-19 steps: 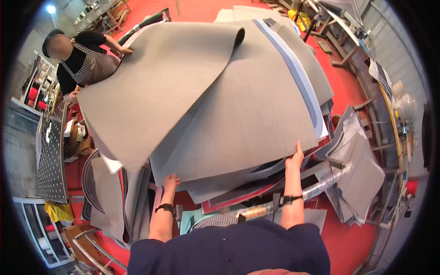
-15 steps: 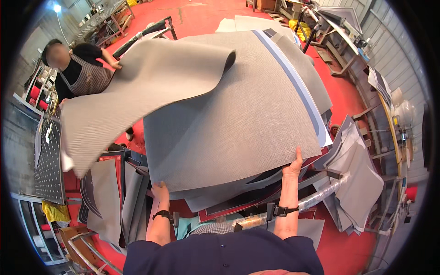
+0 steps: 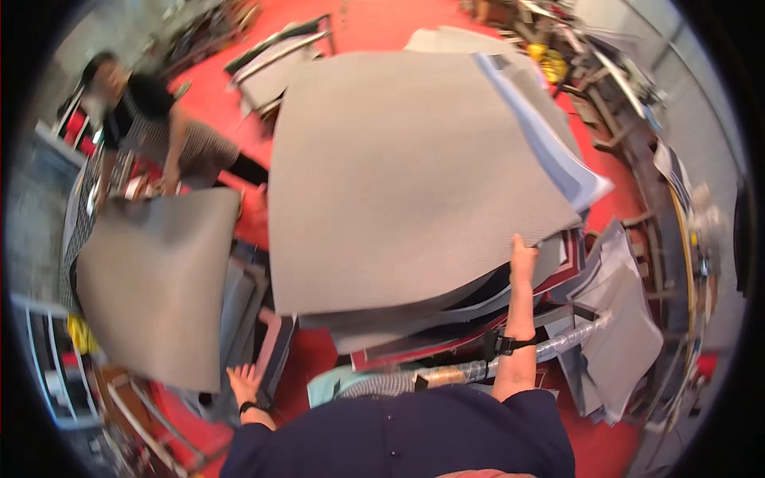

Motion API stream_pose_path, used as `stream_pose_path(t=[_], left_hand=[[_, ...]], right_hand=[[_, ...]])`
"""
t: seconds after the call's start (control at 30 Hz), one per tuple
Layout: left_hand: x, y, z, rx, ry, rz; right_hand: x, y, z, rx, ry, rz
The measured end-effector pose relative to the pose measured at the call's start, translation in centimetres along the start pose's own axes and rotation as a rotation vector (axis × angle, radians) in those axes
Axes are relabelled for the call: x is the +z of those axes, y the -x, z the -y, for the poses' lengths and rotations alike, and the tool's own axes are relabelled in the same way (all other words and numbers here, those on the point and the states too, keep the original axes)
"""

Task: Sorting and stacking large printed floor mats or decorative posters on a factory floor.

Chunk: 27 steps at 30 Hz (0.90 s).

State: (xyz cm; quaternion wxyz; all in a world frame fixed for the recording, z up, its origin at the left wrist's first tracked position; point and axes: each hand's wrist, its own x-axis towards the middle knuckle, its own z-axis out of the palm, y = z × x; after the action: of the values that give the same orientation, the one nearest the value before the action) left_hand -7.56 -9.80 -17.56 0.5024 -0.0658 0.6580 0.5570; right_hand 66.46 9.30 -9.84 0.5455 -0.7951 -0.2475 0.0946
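Note:
A large grey mat (image 3: 414,183) with a ribbed surface lies on top of a stack of sheets in front of me. My right hand (image 3: 523,260) grips its near right edge, thumb up and the other fingers mostly hidden. Low on the left, my left hand (image 3: 244,384) is open with its fingers spread, holding nothing. Just beyond those fingers hangs a second grey mat (image 3: 155,287), held at its far edge by a co-worker (image 3: 147,119). Whether my left fingertips touch that mat I cannot tell.
A plastic-wrapped roll (image 3: 470,371) lies across, close in front of my body. More grey sheets (image 3: 617,327) lean on the right, and folded ones (image 3: 243,295) stand on the left. White shelving (image 3: 56,358) is at the far left. The floor (image 3: 382,24) is red.
The second mat has come off the stack to the left and now hangs down from the co-worker's hands. My left hand has left the stack's near edge, moving down and left. My right hand keeps hold.

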Motion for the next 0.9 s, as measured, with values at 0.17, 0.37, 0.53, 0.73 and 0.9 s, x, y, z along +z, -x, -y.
stream_pose_path(t=[0.17, 0.37, 0.53, 0.73, 0.9], left_hand=[[2.3, 3.0, 5.2, -0.163, -0.243, 0.025], [16.1, -3.8, 4.0, 0.157, -0.819, 0.201], [23.4, -12.4, 1.7, 0.485, -0.968, 0.241], [30.0, -11.0, -1.7, 0.287, -1.199, 0.275], [32.0, -10.6, -3.0, 0.123, -1.051, 0.413]], right_hand=[[-1.8, 1.9, 1.1, 0.300, -0.006, 0.012], [-1.8, 2.8, 1.5, 0.156, -0.291, -0.019], [-0.6, 4.8, 8.3, -0.313, 0.107, 0.125], [4.3, 11.7, 16.7, -0.619, 0.211, 0.302], [7.6, 18.9, 17.2, -0.810, 0.328, 0.387]])
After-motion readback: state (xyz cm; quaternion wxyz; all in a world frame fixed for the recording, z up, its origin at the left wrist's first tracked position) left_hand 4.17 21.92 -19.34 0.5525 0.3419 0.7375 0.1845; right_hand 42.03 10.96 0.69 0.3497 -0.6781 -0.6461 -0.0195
